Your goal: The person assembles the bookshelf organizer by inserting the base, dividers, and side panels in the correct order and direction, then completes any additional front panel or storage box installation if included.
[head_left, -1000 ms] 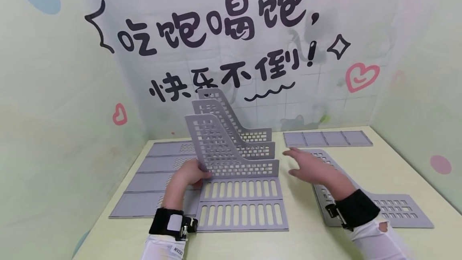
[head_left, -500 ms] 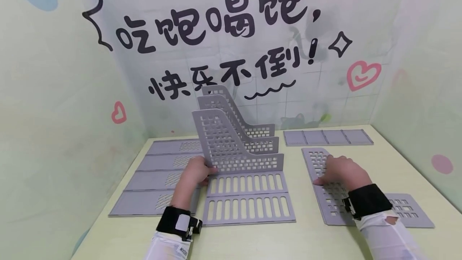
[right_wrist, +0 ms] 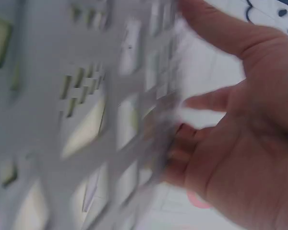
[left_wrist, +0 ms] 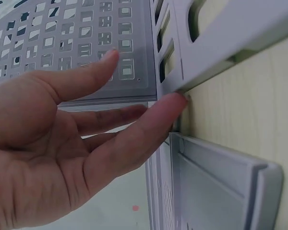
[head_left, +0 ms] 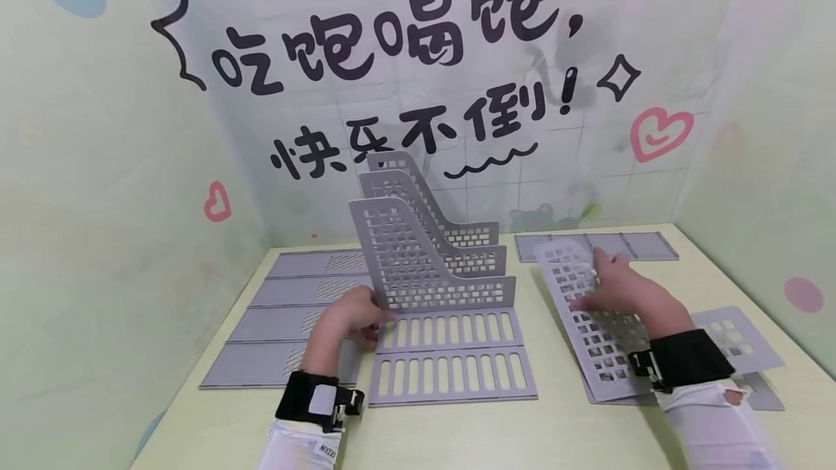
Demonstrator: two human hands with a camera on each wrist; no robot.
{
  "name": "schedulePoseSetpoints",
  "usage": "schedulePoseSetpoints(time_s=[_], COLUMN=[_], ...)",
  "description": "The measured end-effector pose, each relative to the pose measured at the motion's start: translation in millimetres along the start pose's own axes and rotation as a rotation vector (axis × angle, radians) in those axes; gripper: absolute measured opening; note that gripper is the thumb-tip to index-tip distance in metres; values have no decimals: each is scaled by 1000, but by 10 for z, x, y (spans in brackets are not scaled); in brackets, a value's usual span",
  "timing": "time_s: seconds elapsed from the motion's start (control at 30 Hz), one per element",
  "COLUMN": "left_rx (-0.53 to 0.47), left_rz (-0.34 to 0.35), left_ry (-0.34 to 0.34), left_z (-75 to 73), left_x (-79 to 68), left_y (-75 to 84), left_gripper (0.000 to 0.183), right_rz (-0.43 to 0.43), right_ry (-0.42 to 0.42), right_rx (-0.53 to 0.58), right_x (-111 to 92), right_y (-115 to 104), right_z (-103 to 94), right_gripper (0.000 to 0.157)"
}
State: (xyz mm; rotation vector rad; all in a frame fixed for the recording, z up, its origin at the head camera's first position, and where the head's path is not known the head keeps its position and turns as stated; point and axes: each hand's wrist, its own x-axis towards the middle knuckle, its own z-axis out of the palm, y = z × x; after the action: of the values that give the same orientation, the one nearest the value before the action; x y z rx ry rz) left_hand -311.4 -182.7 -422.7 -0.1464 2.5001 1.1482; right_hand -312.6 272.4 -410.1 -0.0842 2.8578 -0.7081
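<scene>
A partly assembled grey file rack (head_left: 453, 357) stands mid-table, its slotted base flat with several perforated dividers (head_left: 418, 260) upright on it. My left hand (head_left: 353, 314) is at the rack's left side, by the nearest divider's lower corner. In the left wrist view, one fingertip (left_wrist: 175, 103) touches the base's edge and another finger lies in front of the divider, with the others behind. My right hand (head_left: 627, 289) holds a loose perforated divider panel (head_left: 575, 325), tilted up off the table. That panel is blurred in the right wrist view, hiding some fingertips.
Another divider panel (head_left: 760, 394) lies flat beneath the lifted one. A large grey ribbed panel (head_left: 257, 328) lies on the left of the table. At the back right is a narrow ribbed panel (head_left: 640, 246), near the printed backdrop (head_left: 490, 194).
My right hand has moved right from beside the rack, taken hold of the loose divider panel and tilted it up. The left hand stays at the rack, which has shifted slightly right in view.
</scene>
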Motion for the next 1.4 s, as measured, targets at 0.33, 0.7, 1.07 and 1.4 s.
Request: schedulePoseSetpoints(time_s=[0.33,0.7,1.07,1.4], left_rx=[224,262,266,279], left_rz=[18,-38,-39,-61], left_ry=[57,25,20,-69], left_z=[39,49,57,48], left_x=[-21,-12,22,-33], left_y=[95,89,73,7], left_gripper=[15,16,15,21], right_rz=[-306,-669,-588,-285], right_ry=[331,495,353,-59], right_rx=[209,305,202,-55], right_x=[-327,-390,-421,-387], right_y=[-255,-366,-362,-211], right_z=[-384,-341,-379,-379], right_gripper=[24,16,15,17])
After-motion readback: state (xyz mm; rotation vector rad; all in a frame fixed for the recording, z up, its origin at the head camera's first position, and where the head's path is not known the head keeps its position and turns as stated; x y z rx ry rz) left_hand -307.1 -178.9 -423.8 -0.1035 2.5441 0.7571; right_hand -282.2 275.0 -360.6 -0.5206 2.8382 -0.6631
